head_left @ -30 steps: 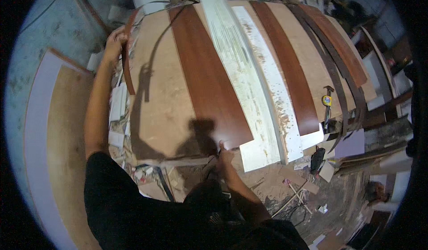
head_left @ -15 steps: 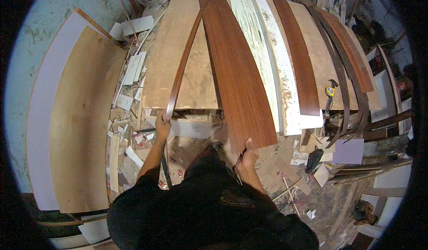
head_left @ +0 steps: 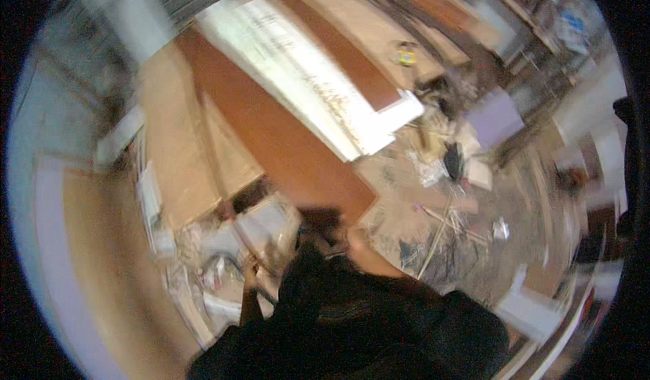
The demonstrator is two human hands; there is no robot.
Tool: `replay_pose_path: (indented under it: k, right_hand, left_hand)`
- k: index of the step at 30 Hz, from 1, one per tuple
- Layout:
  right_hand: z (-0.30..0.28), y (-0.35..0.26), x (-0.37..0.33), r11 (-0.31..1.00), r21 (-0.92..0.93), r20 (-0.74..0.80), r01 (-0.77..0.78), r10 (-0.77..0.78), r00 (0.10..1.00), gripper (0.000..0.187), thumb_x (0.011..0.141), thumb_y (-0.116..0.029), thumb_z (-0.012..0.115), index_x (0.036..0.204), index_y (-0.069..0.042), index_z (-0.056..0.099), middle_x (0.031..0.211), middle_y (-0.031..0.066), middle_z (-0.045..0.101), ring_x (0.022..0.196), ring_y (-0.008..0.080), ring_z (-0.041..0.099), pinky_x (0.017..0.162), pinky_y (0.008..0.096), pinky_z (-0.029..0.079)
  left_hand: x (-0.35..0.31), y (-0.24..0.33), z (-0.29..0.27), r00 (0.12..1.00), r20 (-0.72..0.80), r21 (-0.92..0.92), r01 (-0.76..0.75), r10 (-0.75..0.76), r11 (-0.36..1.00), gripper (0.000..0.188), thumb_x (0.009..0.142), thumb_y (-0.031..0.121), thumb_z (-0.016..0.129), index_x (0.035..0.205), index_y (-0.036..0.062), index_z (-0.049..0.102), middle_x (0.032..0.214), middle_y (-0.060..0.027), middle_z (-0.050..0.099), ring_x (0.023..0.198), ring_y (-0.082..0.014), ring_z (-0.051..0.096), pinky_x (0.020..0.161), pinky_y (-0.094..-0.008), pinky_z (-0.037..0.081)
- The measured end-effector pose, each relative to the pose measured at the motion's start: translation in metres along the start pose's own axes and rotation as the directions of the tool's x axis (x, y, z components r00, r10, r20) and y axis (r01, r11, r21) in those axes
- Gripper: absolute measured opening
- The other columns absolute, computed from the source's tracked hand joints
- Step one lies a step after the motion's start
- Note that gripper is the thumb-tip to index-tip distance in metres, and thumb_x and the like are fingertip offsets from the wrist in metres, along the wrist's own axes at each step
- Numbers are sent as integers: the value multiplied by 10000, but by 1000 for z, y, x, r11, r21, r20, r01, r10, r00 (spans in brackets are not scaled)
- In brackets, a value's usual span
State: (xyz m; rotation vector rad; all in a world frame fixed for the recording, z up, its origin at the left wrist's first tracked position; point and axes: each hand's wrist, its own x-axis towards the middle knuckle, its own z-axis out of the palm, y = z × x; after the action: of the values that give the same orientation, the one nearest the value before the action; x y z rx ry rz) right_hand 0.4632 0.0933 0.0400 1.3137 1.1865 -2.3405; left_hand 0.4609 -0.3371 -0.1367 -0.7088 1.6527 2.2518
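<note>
The view is smeared by motion. My left hand (head_left: 253,263), low on the left, is closed around the near end of a long thin brown strip (head_left: 215,160). That strip slants up and away across a pale plywood sheet (head_left: 166,156), close to the left long edge of a reddish-brown wood-grain board (head_left: 277,119). My right hand (head_left: 353,238) is at the board's near end, closed on its edge; the fingers are blurred. The board's far part lies over the plywood, and its near end juts toward me.
White panels (head_left: 318,102) and a narrower brown board (head_left: 345,55) lie to the right, with a yellow tape measure (head_left: 405,56) beyond. A purple panel (head_left: 497,117) sits right. Scraps and thin sticks (head_left: 437,241) litter the floor. A tall curved sheet (head_left: 95,244) stands left.
My view has swung to the right, so the boards now slant up to the left. The left hand has come lower and nearer my body with the strip. The right hand stays at the board's near end.
</note>
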Motion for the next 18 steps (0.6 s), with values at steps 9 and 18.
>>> replay_pose_path:
  k: [9, 18]
  right_hand:
    - [35, -20, -55, 899, 332, 76, 285, -326, 942, 396, 920, -326, 777, 1111, 9, 690, 1017, 105, 715, 869, 222, 692, 720, 361, 585]
    - [11, -19, -7, 989, 151, -173, -13, 39, 984, 233, 941, -308, 739, 946, -100, 635, 656, -26, 549, 447, 116, 437, 389, 267, 332]
  left_hand:
    - [166, 172, 45, 614, -230, 950, -28, 756, 312, 523, 945, 472, 656, 1145, -12, 634, 1053, -139, 690, 951, -290, 657, 777, -434, 563]
    - [356, 315, 165, 958, -33, 633, -200, 284, 748, 902, 921, 660, 605, 1628, 241, 232, 1684, -175, 202, 1510, -316, 249, 1203, -434, 274]
